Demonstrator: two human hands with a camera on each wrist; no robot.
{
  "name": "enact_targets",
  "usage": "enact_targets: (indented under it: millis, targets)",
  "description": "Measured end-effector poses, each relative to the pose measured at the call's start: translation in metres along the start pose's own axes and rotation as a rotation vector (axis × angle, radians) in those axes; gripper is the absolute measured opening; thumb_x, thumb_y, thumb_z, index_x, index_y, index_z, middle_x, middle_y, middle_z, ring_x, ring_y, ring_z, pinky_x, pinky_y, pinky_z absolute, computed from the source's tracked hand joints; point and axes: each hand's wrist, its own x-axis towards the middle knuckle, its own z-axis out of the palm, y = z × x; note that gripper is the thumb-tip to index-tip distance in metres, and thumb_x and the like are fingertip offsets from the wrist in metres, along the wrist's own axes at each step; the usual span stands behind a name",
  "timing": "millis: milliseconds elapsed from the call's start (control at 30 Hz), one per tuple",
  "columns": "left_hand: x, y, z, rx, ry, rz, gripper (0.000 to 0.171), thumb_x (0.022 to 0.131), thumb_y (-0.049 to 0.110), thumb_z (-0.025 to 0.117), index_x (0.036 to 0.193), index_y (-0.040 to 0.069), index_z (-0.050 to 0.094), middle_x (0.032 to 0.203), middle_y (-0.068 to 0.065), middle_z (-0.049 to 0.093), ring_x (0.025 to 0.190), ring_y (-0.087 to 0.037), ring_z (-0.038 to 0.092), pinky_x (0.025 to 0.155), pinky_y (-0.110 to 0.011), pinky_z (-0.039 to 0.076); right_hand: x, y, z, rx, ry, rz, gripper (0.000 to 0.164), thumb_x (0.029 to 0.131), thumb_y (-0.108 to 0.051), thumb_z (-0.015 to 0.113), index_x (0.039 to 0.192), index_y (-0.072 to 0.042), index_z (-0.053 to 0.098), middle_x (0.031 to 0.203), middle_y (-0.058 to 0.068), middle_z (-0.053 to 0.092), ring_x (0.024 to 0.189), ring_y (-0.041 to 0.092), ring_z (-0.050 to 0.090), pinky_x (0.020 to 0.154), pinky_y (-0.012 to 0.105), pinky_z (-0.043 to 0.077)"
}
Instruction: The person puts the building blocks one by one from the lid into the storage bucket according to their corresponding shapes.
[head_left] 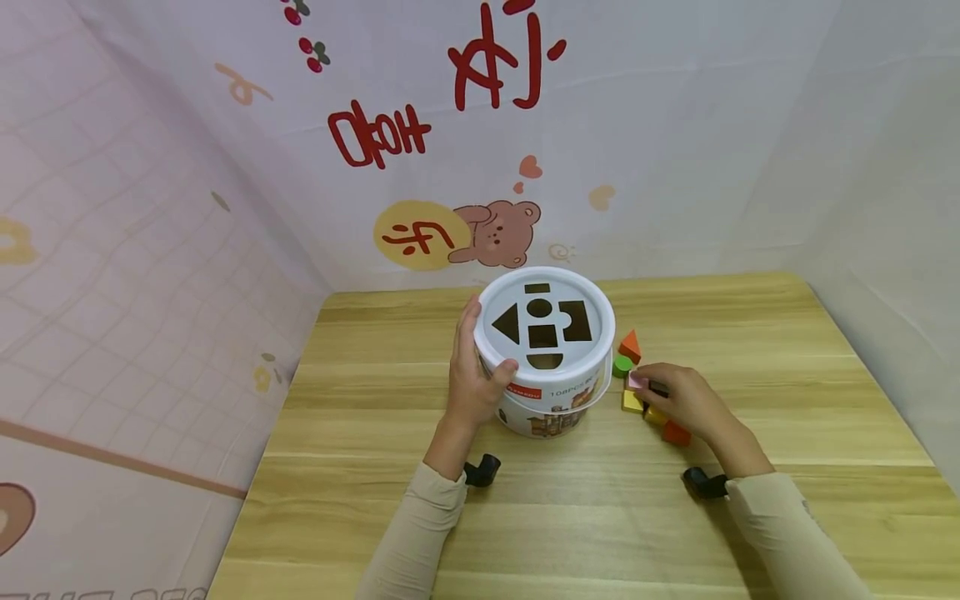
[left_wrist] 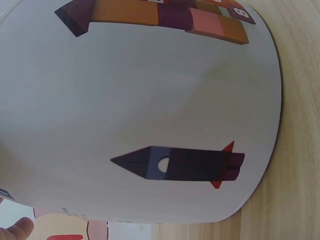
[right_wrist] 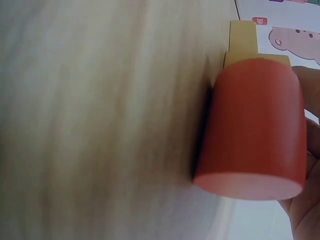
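Note:
A white toy-block bucket [head_left: 558,392] stands on the table, its grey lid [head_left: 517,293] cut with several shaped holes. My left hand [head_left: 476,383] grips the bucket at its rim, thumb over the lid's edge and fingers along the side. In the left wrist view the printed bucket wall [left_wrist: 125,90] fills most of the frame. Beside the bucket, my right hand [head_left: 686,400] pinches a small pink block [head_left: 637,381] among other blocks. A rounded red block [right_wrist: 252,130] looms large in the right wrist view, with yellow blocks [right_wrist: 243,37] behind it and the hand partly showing at right.
Around the right hand lie an orange triangular block [head_left: 630,346], a green round block [head_left: 622,365] and a yellow block [head_left: 632,402]. The wooden table [head_left: 577,525] meets a printed wall [head_left: 675,167] at the back. Black wrist pieces [head_left: 483,471] show by both sleeves.

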Motion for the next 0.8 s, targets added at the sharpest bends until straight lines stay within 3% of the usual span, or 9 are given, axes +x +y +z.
enact_targets:
  millis: [367, 533, 667, 800]
  targets:
    - [-0.001, -0.001, 0.001, 0.006, -0.002, -0.007, 0.106, 0.086, 0.082, 0.057, 0.163, 0.013, 0.033, 0.171, -0.001, 0.028, 0.153, -0.024, 0.035, 0.121, -0.056, 0.033, 0.003, -0.007, -0.012, 0.0, 0.012, 0.008, 0.026, 0.087, 0.0, 0.083, 0.112, 0.0, 0.078, 0.107, 0.015, 0.078, 0.099, 0.038, 0.073, 0.086, 0.06, 0.058]
    - [-0.001, -0.001, 0.001, -0.006, -0.001, -0.009, 0.107, 0.086, 0.083, 0.058, 0.163, 0.013, 0.032, 0.171, -0.001, 0.028, 0.152, -0.024, 0.036, 0.12, -0.056, 0.034, 0.006, -0.017, -0.026, -0.012, 0.047, -0.041, 0.027, 0.084, 0.003, 0.084, 0.11, 0.0, 0.078, 0.106, 0.013, 0.078, 0.099, 0.038, 0.074, 0.085, 0.059, 0.058]
    - [-0.001, -0.002, 0.001, -0.01, -0.005, -0.008, 0.108, 0.086, 0.083, 0.057, 0.164, 0.013, 0.032, 0.171, -0.001, 0.028, 0.152, -0.023, 0.036, 0.12, -0.054, 0.034, 0.011, -0.022, -0.037, -0.041, 0.092, -0.104, 0.029, 0.082, 0.003, 0.086, 0.109, -0.002, 0.078, 0.103, 0.008, 0.078, 0.095, 0.03, 0.074, 0.081, 0.05, 0.06]
    - [0.0, -0.002, 0.001, -0.01, -0.008, -0.006, 0.107, 0.087, 0.082, 0.058, 0.164, 0.013, 0.032, 0.171, -0.001, 0.027, 0.153, -0.024, 0.035, 0.12, -0.055, 0.034, 0.017, -0.028, -0.048, -0.05, 0.118, -0.142, 0.031, 0.082, 0.0, 0.087, 0.111, -0.005, 0.079, 0.103, 0.004, 0.078, 0.091, 0.024, 0.074, 0.081, 0.026, 0.056]
